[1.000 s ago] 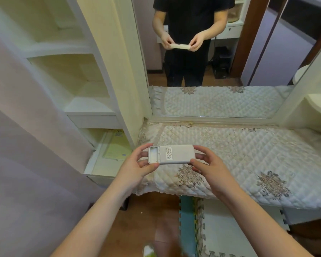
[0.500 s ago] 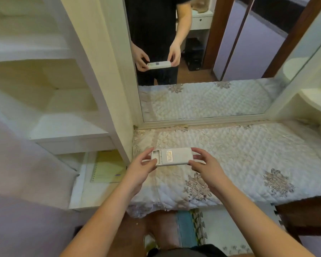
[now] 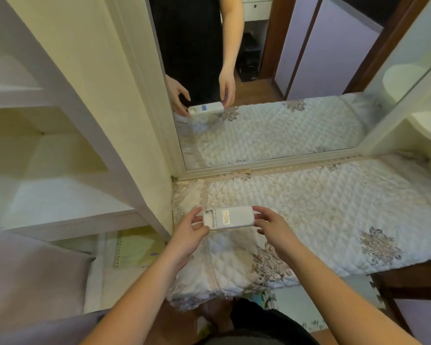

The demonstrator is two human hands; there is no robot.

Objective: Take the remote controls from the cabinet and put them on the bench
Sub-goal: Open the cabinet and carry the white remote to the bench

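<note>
Quilted bench (image 3: pixel 334 207) near left edge — both hands' grips, left hand (image 3: pixel 187 235), right hand (image 3: pixel 275 226), pinch remote (image 3: pixel 228 217) ends.

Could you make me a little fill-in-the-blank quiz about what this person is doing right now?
1. The white remote control is held at its two ends by ____ hands.
2. It is turned with its ____ side up, showing a label.
3. It is over the quilted bench cover, in front of a wall ____ that reflects the hands.

Missing words: both; back; mirror
</note>
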